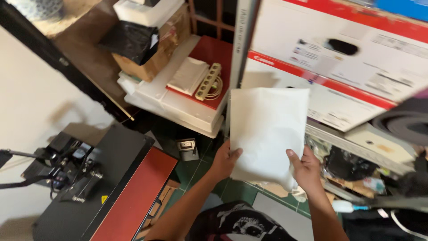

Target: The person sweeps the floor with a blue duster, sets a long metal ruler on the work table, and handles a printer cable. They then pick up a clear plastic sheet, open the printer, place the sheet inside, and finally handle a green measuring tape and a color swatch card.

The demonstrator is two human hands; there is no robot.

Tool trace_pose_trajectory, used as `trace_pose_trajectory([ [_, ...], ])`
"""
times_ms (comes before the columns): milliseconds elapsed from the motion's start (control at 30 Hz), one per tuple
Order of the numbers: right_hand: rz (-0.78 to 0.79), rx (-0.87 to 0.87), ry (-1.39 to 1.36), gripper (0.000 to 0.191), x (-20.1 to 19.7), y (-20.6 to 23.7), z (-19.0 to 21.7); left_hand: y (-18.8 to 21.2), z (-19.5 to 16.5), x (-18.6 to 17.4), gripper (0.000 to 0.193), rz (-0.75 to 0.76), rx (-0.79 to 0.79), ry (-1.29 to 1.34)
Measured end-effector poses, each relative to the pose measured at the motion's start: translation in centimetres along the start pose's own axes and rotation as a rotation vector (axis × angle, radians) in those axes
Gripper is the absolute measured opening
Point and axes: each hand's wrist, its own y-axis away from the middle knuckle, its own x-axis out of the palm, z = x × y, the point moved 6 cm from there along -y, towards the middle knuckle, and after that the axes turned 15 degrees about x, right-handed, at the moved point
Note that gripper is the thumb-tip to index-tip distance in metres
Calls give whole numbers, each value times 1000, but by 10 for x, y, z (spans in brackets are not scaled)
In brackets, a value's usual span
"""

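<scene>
While both hands grip it | left hand (226, 159), right hand (304, 168) | white matte rectangular sheet (267, 129), smooth

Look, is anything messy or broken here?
Nothing looks broken. Both hands, left hand and right hand, hold a white sheet flat. The power strip lies askew on the red board, its cord loosely coiled.

To your left sits a black heat press (96, 178) with a red pad (133, 196). Ahead, a beige power strip (208, 81) lies on a red board (214, 53), beside large printed cartons (339, 58).
</scene>
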Motion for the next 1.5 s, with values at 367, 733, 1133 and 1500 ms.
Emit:
trace_pose_trajectory([
  [367, 236, -274, 178, 41, 166, -117, 98, -169, 35, -161, 26, -172, 148, -91],
  [733, 223, -276, -238, 34, 407, -332, 192, -369, -43, -437, 31, -88, 205, -28],
  [1133, 39, 528, -47, 50, 507, -502, -124, -284, 252, -573, 41, -384, -694, -312],
  [1500, -13, 677, 40, 58, 554, -635, -194, -418, 341, -620, 36, -258, -415, -670],
])
